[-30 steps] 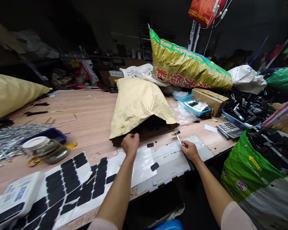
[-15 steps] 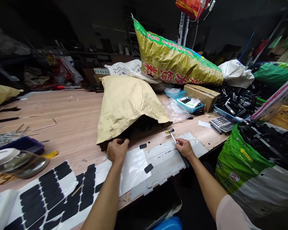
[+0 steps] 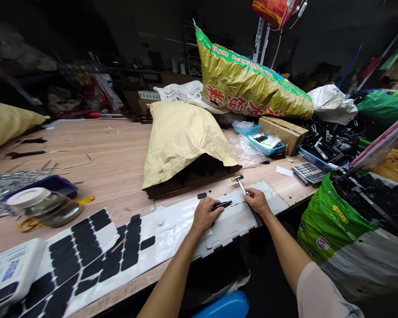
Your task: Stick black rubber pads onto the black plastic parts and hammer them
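My left hand [image 3: 205, 215] is closed on a small, slim black part [image 3: 223, 205], whose exact kind I cannot make out. It hovers over or rests on a grey-white board [image 3: 232, 223] at the table's front edge. My right hand [image 3: 257, 201] grips a small hammer [image 3: 241, 183] by its dark handle, the head pointing away from me. Behind both hands lies a tan paper sack [image 3: 189, 141], its dark mouth facing me. Left of my left hand, sheets of black adhesive pads [image 3: 131, 240] lie on white backing.
At left stand a lidded jar [image 3: 49, 207], a purple tray [image 3: 61, 185] with metal rods, and a white device [image 3: 15, 269]. Farther right are a calculator [image 3: 310, 171], blue baskets [image 3: 267, 148] and a cardboard box [image 3: 281, 132]. A green-white sack [image 3: 331, 229] of black parts stands beside the table.
My left hand has moved right from the paper sack's mouth to the board, now with the black part showing in its fingers. My right hand still holds the hammer. The view has shifted slightly left.
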Available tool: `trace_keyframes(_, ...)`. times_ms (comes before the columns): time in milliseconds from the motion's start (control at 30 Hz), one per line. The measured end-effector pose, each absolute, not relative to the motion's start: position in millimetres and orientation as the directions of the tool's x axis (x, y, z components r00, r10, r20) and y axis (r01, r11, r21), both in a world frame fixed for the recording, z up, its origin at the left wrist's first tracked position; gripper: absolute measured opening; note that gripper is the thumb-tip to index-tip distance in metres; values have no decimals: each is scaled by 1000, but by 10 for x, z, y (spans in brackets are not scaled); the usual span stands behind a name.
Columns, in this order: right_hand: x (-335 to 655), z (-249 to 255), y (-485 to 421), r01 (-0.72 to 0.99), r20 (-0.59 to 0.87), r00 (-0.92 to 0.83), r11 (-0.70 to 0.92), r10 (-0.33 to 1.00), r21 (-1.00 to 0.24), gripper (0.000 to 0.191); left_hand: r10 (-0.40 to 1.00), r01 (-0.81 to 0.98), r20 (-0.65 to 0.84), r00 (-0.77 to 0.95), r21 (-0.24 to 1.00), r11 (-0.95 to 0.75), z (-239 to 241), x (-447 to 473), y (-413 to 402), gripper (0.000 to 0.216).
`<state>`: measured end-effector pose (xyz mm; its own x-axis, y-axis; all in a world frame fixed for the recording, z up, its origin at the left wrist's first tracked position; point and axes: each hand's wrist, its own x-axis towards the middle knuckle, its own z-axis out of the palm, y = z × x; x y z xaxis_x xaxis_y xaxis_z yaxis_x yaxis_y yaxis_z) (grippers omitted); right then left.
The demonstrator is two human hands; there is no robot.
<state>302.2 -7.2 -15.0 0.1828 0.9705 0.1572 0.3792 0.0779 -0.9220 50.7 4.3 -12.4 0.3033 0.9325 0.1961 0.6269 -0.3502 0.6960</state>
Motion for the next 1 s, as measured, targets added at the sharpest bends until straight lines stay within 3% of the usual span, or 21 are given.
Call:
trace_keyframes(200,2971,-78,-280,308,137,175,78,975,-948,36,958,630,176,226,724,-281,-127,556,23,17)
trace_keyframes(467,2629,102,-813,485,216,59,161,975,-859,34,967,644,166,195,722,-253,-117,588,13,13)
trace_keyframes(667,2561,150,-856,678,279,25,189,960,-710,31,966,642,165,199,723,-256,-107,597,-3,12)
trace_keyframes(867,2450,169,-881,688,374,-28,289,927,-666,35,967,630,165,196,734,-254,-123,594,-4,10)
trace_keyframes(1000,2465,16,-860,710,329,-61,273,942,-650,36,972,663,139,188,712,-230,-115,606,-23,6)
